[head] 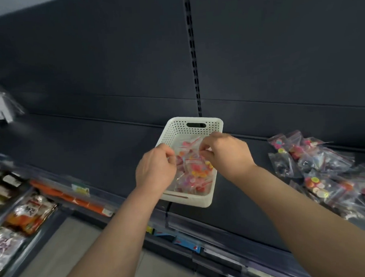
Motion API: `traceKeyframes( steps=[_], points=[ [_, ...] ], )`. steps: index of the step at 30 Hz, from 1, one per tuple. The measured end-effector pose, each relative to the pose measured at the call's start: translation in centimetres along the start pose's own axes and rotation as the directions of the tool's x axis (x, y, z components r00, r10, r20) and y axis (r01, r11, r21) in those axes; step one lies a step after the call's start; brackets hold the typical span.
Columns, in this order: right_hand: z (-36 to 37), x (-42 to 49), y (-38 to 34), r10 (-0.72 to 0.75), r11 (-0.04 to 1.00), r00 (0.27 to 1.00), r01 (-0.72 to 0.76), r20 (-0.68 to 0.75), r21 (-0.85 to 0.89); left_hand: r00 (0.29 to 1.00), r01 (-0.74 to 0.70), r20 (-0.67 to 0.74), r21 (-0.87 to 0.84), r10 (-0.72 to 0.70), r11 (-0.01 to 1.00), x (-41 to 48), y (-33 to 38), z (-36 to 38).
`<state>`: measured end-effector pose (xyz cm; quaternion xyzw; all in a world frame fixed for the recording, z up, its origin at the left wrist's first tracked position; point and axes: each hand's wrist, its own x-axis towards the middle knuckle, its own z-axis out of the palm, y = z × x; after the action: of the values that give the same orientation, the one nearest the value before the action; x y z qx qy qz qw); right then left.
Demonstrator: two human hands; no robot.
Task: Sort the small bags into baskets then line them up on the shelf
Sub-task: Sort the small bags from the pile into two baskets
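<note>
A white perforated basket (194, 125) sits on the dark shelf (98, 142), near its front edge. Inside lie several small clear zip bags of pink, orange and yellow pieces (194, 175). Both hands are over the basket. My left hand (155, 168) has its fingers curled and pinches the edge of a clear bag at the basket's left side. My right hand (226, 151) pinches the same or a neighbouring bag (190, 148) from the right; which one is hard to tell. The bag is partly hidden behind my fingers.
A loose heap of small clear bags with coloured pieces (325, 169) lies on the shelf to the right of the basket. A slotted upright (192, 54) runs up the back panel. Below left, a lower shelf holds packaged goods (28, 214) and an orange strip (71, 197).
</note>
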<state>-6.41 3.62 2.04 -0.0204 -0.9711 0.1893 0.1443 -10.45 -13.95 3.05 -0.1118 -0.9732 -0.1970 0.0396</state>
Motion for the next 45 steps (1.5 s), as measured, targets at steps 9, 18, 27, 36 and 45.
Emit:
traceKeyframes(
  steps=[9, 18, 27, 36, 45],
  points=[
    [-0.4, -3.7, 3.8, 0.147, 0.985, 0.986, -0.153, -0.078, -0.083, 0.96, -0.253, 0.077, -0.18, 0.27, 0.951, 0.6, 6.3, 1.7],
    [-5.3, -13.9, 12.2, 0.593, 0.771, 0.792, -0.611, -0.147, -0.179, 0.754, -0.501, 0.388, -0.183, 0.531, 0.846, -1.0, 14.9, 9.0],
    [-5.8, -17.5, 13.5, 0.654, 0.734, 0.751, -0.659, -0.087, -0.164, 0.743, -0.513, 0.447, -0.096, 0.497, 0.853, -0.4, 18.0, 14.1],
    [-4.1, -15.2, 12.8, 0.54, 0.824, 0.841, -0.522, 0.031, -0.221, 0.817, -0.52, 0.303, 0.02, 0.491, 0.854, -0.8, 15.9, 13.3],
    [-5.8, -14.2, 13.4, 0.499, 0.856, 0.845, -0.515, -0.193, -0.04, 0.818, -0.47, 0.363, -0.026, 0.447, 0.882, -0.9, 16.9, 12.4]
  ],
)
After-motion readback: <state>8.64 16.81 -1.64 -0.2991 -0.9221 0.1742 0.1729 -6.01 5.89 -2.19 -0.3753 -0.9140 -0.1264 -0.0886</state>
